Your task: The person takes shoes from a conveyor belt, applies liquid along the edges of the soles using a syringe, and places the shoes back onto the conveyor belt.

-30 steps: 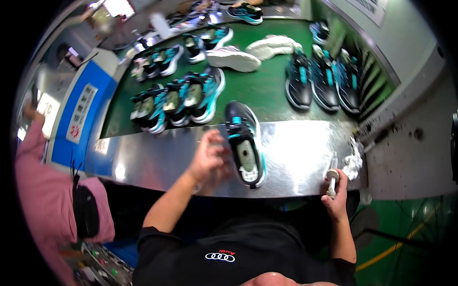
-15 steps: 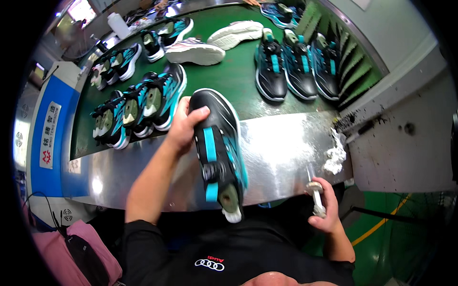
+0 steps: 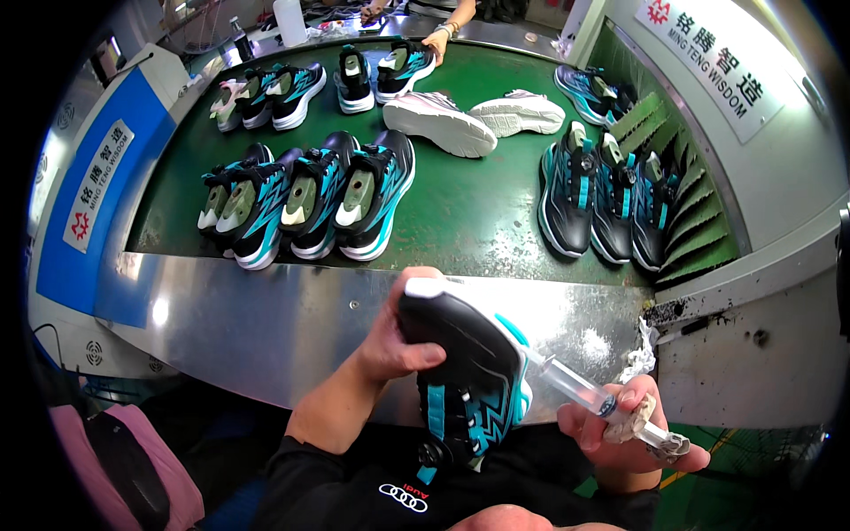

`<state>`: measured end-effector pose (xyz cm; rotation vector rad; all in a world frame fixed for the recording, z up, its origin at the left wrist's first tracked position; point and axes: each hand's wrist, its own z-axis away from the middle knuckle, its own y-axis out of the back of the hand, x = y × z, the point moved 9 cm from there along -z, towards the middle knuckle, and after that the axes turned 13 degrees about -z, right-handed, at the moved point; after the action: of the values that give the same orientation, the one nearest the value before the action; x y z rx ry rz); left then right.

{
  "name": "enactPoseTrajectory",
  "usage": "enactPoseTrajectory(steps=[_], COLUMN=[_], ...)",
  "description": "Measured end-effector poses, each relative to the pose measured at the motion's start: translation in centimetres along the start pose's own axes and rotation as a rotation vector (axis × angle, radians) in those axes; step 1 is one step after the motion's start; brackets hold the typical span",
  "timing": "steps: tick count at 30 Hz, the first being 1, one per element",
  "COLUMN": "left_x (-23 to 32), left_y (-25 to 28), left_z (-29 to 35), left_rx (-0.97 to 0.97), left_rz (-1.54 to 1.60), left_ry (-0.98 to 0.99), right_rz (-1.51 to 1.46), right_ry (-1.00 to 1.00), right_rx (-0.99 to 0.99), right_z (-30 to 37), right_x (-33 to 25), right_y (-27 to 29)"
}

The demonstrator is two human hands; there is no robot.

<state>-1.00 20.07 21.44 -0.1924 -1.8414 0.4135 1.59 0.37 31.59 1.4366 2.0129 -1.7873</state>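
My left hand [image 3: 390,345] is closed around the toe of a black and teal sneaker [image 3: 465,354], thumb across the upper. The shoe is tilted, heel toward me, over the metal front edge. In my right hand [image 3: 611,434] is a clear syringe [image 3: 571,382] with off-white wrapping around its rear part. The nozzle points at the seam between upper and sole on the shoe's right side; whether it touches cannot be made out. My right thumb lies by the plunger's end.
Several matching sneakers [image 3: 310,203] stand on the green belt [image 3: 460,221] at left; more [image 3: 567,190] stand at right beside green strip curtains [image 3: 699,221]. Two pale shoes [image 3: 438,124] lie on their sides. A co-worker's hand [image 3: 436,42] touches a far sneaker. Crumpled white material [image 3: 639,354] lies at right.
The held sneaker has come down and closer to me, its toe tipped up. My right hand has raised the syringe and brought its nozzle to the shoe's side. A co-worker's hand now reaches a far sneaker.
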Motion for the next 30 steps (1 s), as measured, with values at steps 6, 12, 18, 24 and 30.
enactPoseTrajectory(steps=[6, 12, 18, 24, 30], left_x=[1.3, 2.3, 2.7, 2.4, 2.1], left_y=[-1.1, -1.9, -2.0, -1.5, -0.8], left_z=[0.5, 0.6, 0.6, 0.7, 0.7], left_rx=[-0.072, -0.116, -0.132, -0.102, -0.072], left_rz=[-0.176, -0.168, -0.193, -0.169, -0.178], left_ry=[-0.115, -0.181, -0.245, -0.204, -0.159], right_rz=[0.007, 0.022, 0.058, 0.106, 0.094], right_ry=[-0.062, -0.063, -0.079, -0.046, -0.035], right_rx=[-0.024, -0.032, 0.031, 0.026, 0.019], right_z=[-1.8, -2.1, -2.3, -2.1, -2.0], right_x=[1.3, 1.9, 2.1, 1.9, 2.0], right_y=[-1.2, -1.5, -1.6, -1.4, -1.0])
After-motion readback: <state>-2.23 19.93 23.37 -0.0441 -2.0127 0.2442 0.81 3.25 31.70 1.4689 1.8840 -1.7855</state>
